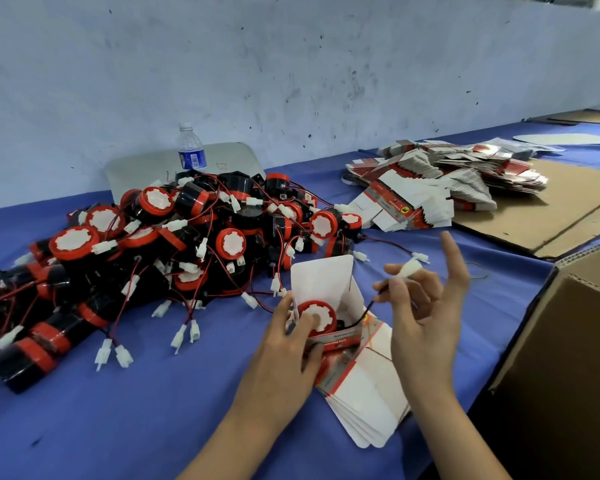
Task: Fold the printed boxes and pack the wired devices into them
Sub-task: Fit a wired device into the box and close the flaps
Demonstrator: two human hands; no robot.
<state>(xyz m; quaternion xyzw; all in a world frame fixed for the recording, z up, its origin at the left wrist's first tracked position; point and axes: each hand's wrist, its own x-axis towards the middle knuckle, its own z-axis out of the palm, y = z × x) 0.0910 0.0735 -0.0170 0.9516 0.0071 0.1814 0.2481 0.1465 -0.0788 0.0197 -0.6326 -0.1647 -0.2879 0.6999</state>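
A red-and-white printed box stands open with its white lid flap up. Inside it sits a wired device with a red rim and white face. My left hand grips the box's front, its thumb pressing on the device's face. To the right, my right hand pinches the device's black-and-red wire just below its white connector, index finger pointing up. Under the box lies a small stack of flat boxes. A big heap of wired devices covers the blue table to the left.
A large pile of flat printed boxes lies at the back right on a cardboard sheet. An open cardboard carton stands at the right edge. A water bottle and a grey tray lean near the wall behind the heap.
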